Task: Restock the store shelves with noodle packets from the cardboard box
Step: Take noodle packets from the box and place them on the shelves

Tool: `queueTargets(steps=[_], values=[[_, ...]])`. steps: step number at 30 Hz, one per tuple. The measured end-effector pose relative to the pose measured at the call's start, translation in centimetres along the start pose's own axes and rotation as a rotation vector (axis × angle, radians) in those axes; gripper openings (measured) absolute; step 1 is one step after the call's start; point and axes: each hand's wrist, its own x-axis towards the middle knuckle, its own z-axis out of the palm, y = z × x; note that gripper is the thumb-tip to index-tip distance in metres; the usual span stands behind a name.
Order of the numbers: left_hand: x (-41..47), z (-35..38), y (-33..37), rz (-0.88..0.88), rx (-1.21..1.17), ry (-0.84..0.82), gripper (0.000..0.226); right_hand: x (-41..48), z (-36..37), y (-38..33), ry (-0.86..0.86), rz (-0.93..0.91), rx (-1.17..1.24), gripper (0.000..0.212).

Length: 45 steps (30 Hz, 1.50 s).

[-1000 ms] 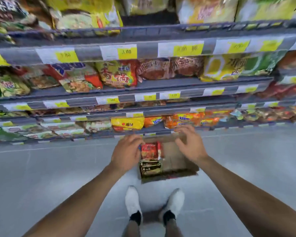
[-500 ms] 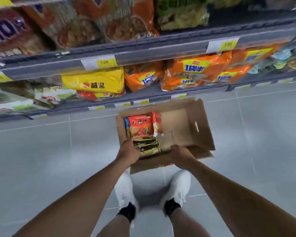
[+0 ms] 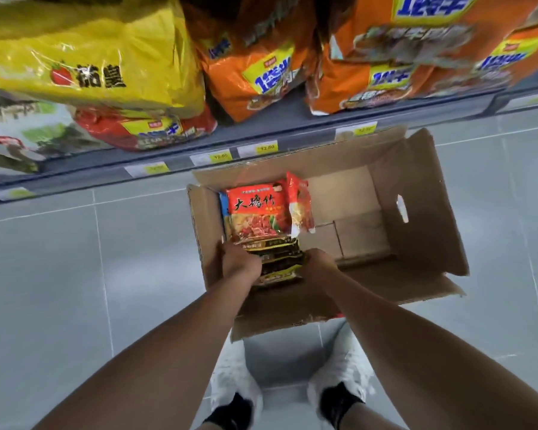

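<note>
Since the earlier frame we are bending lower, and both hands are now reaching down inside the cardboard box [image 3: 416, 193] rather than hovering at its near rim. At the left, our left hand [image 3: 241, 262] is curling over the left edge of the dark noodle packets [image 3: 281, 263] stacked in the near-left corner. The red packets [image 3: 255, 212] are lying just beyond them, toward the shelf [image 3: 292, 131]. Our right hand [image 3: 320, 262] is closing on the stack's right edge, but its fingertips are hidden, so we are only judging that it is gripping. The packets are looking light, crinkly and slick, with brittle contents, so we are favouring a gentle squeeze on both side edges.
</note>
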Motion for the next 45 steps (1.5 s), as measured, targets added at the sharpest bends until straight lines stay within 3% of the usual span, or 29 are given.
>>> queueTargets(steps=[5,7,10,20,23,27,29,33,36,38,39,42,45], values=[[-3.0,-0.6,0.7,-0.058,0.177,0.063,0.068,-0.1,0.6,0.3,0.058,-0.013,-0.049,0.014],[-3.5,-0.7,0.1,-0.038,0.18,0.035,0.052,-1.0,0.3,0.4,0.081,-0.007,-0.063,0.013],[-5.8,-1.6,-0.2,0.076,0.246,-0.004,0.026,-3.2,-0.8,0.6,0.097,-0.022,-0.124,0.015],[-17.0,-10.1,1.6,0.519,0.469,0.109,0.01,-16.5,-11.3,-1.2,0.221,-0.118,-0.145,0.018],[-21.1,-14.4,3.7,0.602,0.356,0.01,0.01,-21.8,-14.6,-2.7,0.313,-0.2,-0.205,0.031],[-26.6,-20.7,5.8,0.687,0.142,-0.132,0.011,-30.3,-18.7,-4.9,0.386,-0.332,-0.135,0.07],[-29.3,-24.2,6.9,0.704,0.025,-0.135,0.023,-34.7,-20.8,-6.0,0.344,-0.322,-0.004,0.06],[-35.0,-32.4,10.3,0.666,-0.185,-0.172,0.033,-43.0,-25.3,-9.4,0.427,-0.304,0.474,0.012],[-38.7,-37.6,11.7,0.611,-0.337,-0.28,0.021,-50.0,-29.1,-13.1,0.466,-0.301,0.793,0.015],[-39.8,-40.0,11.9,0.566,-0.425,-0.345,0.02,-53.4,-30.7,-15.2,0.43,-0.295,0.932,0.035],[-41.4,-41.6,12.1,0.529,-0.473,-0.373,0.021,-55.2,-31.2,-16.2,0.419,-0.292,0.977,0.034],[-46.4,-46.0,12.5,0.459,-0.657,-0.561,0.027,-59.1,-32.1,-18.9,0.425,-0.253,1.068,0.058],[-50.7,-49.2,11.8,0.38,-0.813,-0.699,0.034,-62.8,-31.7,-20.9,0.42,-0.308,1.043,0.061]])
